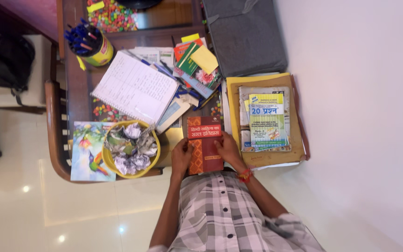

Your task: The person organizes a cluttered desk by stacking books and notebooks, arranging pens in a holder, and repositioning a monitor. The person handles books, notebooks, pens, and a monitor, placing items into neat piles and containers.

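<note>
Holding a red-and-maroon paperback book [204,145] by its 2 long edges: left hand [181,156] grips the left side, right hand [228,148] the right, cover closed, at the near edge of the wooden desk [78,88]. Sorting looks barely started: open spiral notebook [135,87], loose booklets, yellow bowl of crumpled paper [131,148] remain scattered. Yellow folder stack [263,120] sits beside the book.

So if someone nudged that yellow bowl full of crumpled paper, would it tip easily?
Probably it would slide rather than tip: the yellow bowl looks wide and low. It is likely light, since the crumpled paper filling it weighs little. Being near the desk edge, a strong push might send it off.
</note>
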